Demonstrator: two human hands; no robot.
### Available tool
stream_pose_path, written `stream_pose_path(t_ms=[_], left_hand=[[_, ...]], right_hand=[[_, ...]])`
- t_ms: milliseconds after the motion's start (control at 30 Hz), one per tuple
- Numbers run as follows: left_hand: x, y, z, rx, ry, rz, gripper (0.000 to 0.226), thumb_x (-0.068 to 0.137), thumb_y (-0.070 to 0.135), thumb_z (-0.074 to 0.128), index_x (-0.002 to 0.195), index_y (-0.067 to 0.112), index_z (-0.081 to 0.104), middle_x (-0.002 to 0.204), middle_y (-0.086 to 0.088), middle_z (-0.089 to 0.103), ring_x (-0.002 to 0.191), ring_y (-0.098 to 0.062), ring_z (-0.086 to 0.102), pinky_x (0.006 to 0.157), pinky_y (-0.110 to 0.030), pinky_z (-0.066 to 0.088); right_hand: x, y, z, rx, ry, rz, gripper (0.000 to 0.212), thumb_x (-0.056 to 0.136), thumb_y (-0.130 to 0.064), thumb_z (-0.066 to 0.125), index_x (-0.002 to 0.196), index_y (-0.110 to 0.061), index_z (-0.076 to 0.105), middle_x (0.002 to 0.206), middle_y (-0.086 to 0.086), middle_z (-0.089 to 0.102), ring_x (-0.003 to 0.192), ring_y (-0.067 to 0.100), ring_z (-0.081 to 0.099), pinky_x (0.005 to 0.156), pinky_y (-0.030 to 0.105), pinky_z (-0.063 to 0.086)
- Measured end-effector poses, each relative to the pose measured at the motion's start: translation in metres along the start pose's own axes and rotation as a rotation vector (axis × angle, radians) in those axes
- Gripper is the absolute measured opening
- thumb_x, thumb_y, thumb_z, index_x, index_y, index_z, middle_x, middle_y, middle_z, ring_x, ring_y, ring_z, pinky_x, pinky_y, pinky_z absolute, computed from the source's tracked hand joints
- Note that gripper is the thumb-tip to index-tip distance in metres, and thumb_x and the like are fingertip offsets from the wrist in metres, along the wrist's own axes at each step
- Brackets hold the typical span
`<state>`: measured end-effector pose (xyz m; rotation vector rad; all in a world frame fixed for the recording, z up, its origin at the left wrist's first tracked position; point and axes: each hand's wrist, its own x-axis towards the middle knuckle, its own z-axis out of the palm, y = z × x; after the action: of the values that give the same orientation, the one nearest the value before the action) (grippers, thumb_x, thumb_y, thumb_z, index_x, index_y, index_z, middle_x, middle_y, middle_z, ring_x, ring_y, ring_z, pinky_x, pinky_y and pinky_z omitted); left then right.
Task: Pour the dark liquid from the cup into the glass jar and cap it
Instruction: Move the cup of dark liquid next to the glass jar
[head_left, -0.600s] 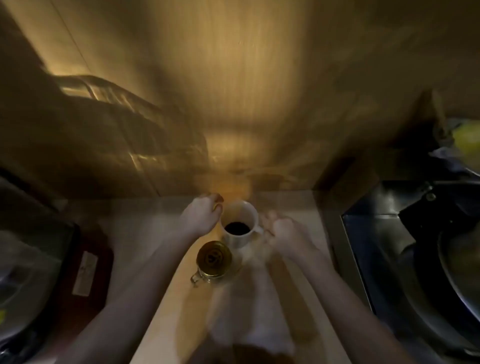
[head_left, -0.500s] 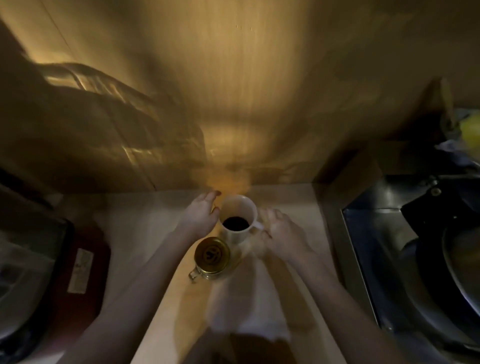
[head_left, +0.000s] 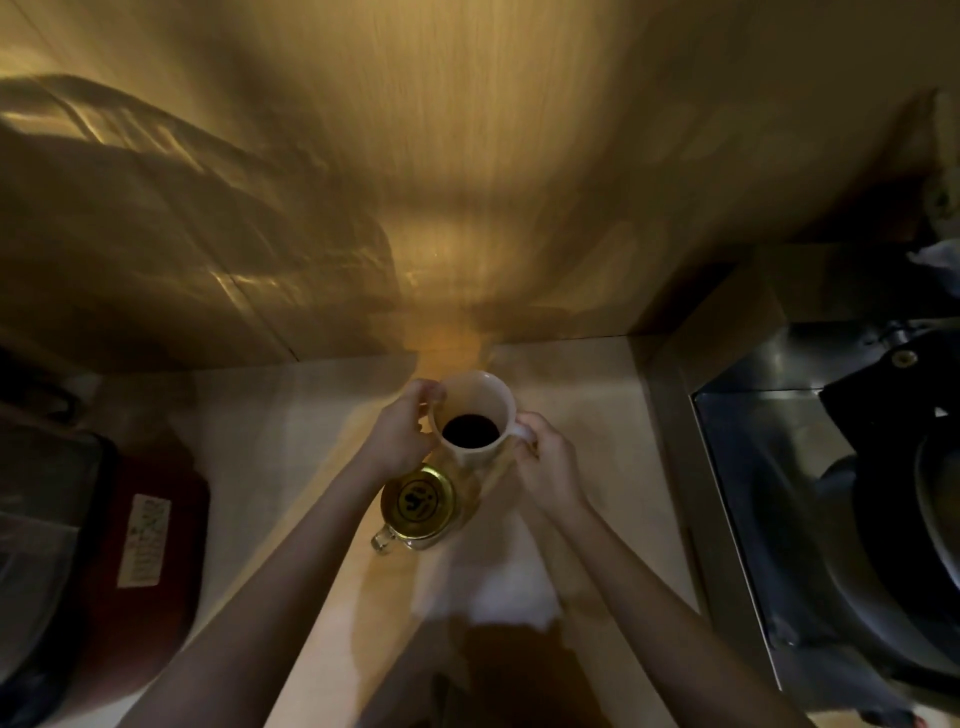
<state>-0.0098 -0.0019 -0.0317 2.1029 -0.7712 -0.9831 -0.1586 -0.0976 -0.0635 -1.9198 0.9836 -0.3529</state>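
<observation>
White ceramic cup (head_left: 475, 415) with dark liquid (head_left: 470, 430) low inside, upright on pale tabletop (head_left: 291, 415) near back wall. Left hand (head_left: 402, 431) cups the cup's left side, fingers over the rim: grip closed on the cup, likely steadying it. Right hand (head_left: 543, 460) wraps the cup's handle, grip closed, likely ready to lift. Clear glass jar with side handle (head_left: 415, 512) stands just in front of the cup, its gold metal lid (head_left: 417, 501) still on. Judgement: lid must come off before pouring. Dim light; spill risk.
</observation>
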Motion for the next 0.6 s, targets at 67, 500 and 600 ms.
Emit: stream_pose_path(t_ms=[67,500,600], left_hand=[[-0.001,0.007,0.001,-0.005,-0.015,-0.008,0.054,0.069,-0.003,0.067,0.119,0.006,0.046,0.13,-0.013,0.05,0.122,-0.026,0.049,0.088,-0.031,0.047],[-0.072,0.061,0.046,0.069,0.203,0.163,0.05,0.072,0.011,0.07,0.117,0.009,0.048,0.118,-0.008,0.059,0.11,-0.022,0.056,0.084,-0.032,0.049],[-0.091,0.055,0.066,0.068,0.181,0.197,0.054,0.069,0.006,0.069,0.12,0.007,0.048,0.119,-0.01,0.058,0.112,-0.023,0.055,0.09,-0.032,0.048]], right_hand=[[0.003,-0.004,-0.005,0.037,0.016,0.016,0.02,0.09,-0.001,0.048,0.102,-0.001,0.064,0.09,0.008,0.066,0.083,0.016,0.057,0.067,0.024,0.042],[-0.039,0.002,-0.054,0.162,0.271,-0.019,0.018,0.086,0.006,0.056,0.081,-0.011,0.062,0.071,-0.011,0.057,0.068,-0.001,0.052,0.059,0.007,0.041],[-0.063,0.016,-0.058,0.205,0.328,-0.001,0.016,0.09,-0.003,0.057,0.075,-0.01,0.06,0.066,-0.009,0.056,0.063,-0.002,0.051,0.061,0.016,0.042]])
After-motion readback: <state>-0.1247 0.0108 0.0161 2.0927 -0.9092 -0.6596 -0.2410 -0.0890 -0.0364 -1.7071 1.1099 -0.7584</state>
